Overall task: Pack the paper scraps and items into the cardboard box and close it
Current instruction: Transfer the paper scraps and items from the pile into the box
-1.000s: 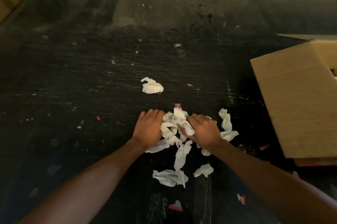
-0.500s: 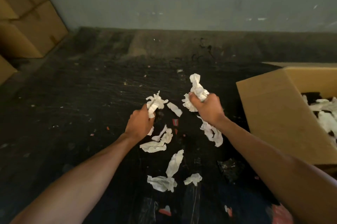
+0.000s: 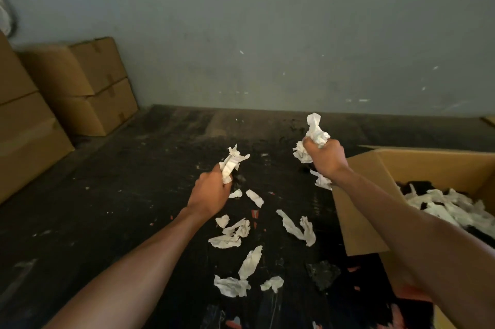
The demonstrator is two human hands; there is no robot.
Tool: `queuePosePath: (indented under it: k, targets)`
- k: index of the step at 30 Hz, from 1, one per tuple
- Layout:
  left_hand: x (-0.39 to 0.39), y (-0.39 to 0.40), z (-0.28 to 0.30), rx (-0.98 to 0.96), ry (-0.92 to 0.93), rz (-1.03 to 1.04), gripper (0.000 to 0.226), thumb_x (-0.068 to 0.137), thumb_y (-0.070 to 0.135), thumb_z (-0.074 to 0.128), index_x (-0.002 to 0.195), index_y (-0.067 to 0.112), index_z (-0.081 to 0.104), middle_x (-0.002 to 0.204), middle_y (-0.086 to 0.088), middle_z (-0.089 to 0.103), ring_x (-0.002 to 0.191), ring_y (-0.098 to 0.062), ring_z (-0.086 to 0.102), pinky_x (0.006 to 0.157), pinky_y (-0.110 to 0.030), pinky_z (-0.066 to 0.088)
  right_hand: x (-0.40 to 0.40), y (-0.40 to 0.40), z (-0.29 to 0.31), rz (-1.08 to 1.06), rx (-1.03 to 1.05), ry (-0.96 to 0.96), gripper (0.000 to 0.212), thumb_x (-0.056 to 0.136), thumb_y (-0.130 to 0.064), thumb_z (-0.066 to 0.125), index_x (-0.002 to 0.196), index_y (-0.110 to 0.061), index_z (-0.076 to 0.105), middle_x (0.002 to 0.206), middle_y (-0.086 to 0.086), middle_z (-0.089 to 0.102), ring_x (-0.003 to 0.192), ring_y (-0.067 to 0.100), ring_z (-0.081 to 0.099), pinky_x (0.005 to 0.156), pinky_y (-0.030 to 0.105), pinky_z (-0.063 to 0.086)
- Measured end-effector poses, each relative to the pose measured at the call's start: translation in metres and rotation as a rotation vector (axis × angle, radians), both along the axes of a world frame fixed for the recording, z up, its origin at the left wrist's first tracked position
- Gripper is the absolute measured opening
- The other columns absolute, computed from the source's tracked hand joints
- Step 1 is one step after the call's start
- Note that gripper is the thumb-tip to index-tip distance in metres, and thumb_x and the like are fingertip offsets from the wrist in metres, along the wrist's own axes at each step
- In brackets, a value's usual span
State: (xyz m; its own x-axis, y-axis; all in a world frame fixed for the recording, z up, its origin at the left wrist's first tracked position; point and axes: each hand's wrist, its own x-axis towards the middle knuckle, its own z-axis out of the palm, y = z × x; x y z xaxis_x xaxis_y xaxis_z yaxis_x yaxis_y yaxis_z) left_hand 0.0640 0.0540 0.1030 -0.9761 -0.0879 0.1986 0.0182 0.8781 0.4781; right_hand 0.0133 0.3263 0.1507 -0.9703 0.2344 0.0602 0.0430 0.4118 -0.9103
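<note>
- At the far left, closed cardboard cartons (image 3: pixel 88 87) stand stacked against the grey wall (image 3: pixel 267 34), well apart from your work.
- Your left hand (image 3: pixel 210 193) is raised over the dark floor (image 3: pixel 120 194), fingers clenched around a small wad of white paper (image 3: pixel 232 161) that sticks up out of the fist.
- Below and between your arms, loose paper scraps (image 3: pixel 233 235) lie scattered on the floor: a cluster just beside your left wrist, a long strip (image 3: pixel 251 261) nearer to you, and two crumpled pieces (image 3: pixel 231 285) closest to you.
- A twisted pair of scraps (image 3: pixel 297 227) lies just left of the box's near flap.
- Your right hand (image 3: pixel 325 158) is held higher, closed tight on a larger bunch of paper (image 3: pixel 314 133); part of it pokes out above the fist and a bit hangs below the wrist.
- That hand hovers by the left corner of the open cardboard box (image 3: pixel 359 216), which sits on the floor at the right.
- Inside the box, white paper (image 3: pixel 442 205) is already piled over something dark; what the dark thing is, you cannot tell.
</note>
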Motion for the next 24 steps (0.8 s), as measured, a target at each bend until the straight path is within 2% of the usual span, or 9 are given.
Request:
queuePosePath:
  k: [5,12,14,18,21,24]
  targets:
    - [0.042,0.003,0.018,0.025,0.019,-0.005,0.027,0.099,0.035,0.050,0.116,0.015,0.054,0.091,-0.004,0.065,0.079,-0.021,0.067,0.073,-0.044,0.059,0.037,0.023,0.027,-0.013,0.084,0.026,0.037,0.089,-0.046,0.061,0.092,-0.010,0.065,0.081,0.006,0.066,0.067,0.018,0.061,0.054,0.028,0.042]
    - [0.079,0.041,0.027,0.060,0.022,-0.037,0.027,0.098,0.034,0.051,0.118,0.015,0.054,0.098,-0.009,0.065,0.085,-0.024,0.066,0.079,-0.046,0.058,0.095,0.071,0.048,-0.062,0.182,0.032,0.034,0.090,-0.044,0.061,0.087,-0.010,0.061,0.076,0.006,0.064,0.066,0.019,0.061,0.054,0.029,0.045]
    - [0.082,0.060,0.031,0.062,0.033,-0.060,0.026,0.098,0.033,0.051,0.116,0.016,0.055,0.098,-0.009,0.065,0.085,-0.025,0.066,0.079,-0.047,0.057,0.107,0.092,0.054,-0.093,0.207,0.034,0.032,0.091,-0.043,0.061,0.083,-0.012,0.060,0.073,0.004,0.062,0.063,0.017,0.058,0.051,0.028,0.043]
    - [0.077,0.105,0.042,0.067,0.077,-0.142,0.028,0.098,0.032,0.052,0.119,0.013,0.056,0.098,-0.010,0.066,0.086,-0.028,0.066,0.079,-0.047,0.057,0.119,0.144,0.063,-0.183,0.219,0.042,0.036,0.089,-0.043,0.061,0.085,-0.008,0.062,0.077,0.008,0.064,0.068,0.023,0.060,0.059,0.033,0.048]
    - [0.064,0.148,0.050,0.059,0.090,-0.198,0.030,0.098,0.032,0.050,0.121,0.012,0.055,0.101,-0.013,0.066,0.091,-0.032,0.066,0.082,-0.047,0.055,0.122,0.185,0.069,-0.240,0.233,0.053,0.036,0.090,-0.042,0.061,0.088,-0.007,0.061,0.073,0.005,0.061,0.065,0.020,0.057,0.054,0.029,0.044]
    - [0.046,0.201,0.055,0.079,0.097,-0.258,0.026,0.098,0.031,0.050,0.118,0.015,0.056,0.097,-0.009,0.067,0.086,-0.029,0.067,0.080,-0.046,0.057,0.117,0.230,0.073,-0.278,0.242,0.073,0.036,0.091,-0.043,0.061,0.089,-0.007,0.060,0.070,0.002,0.059,0.062,0.016,0.057,0.052,0.027,0.042]
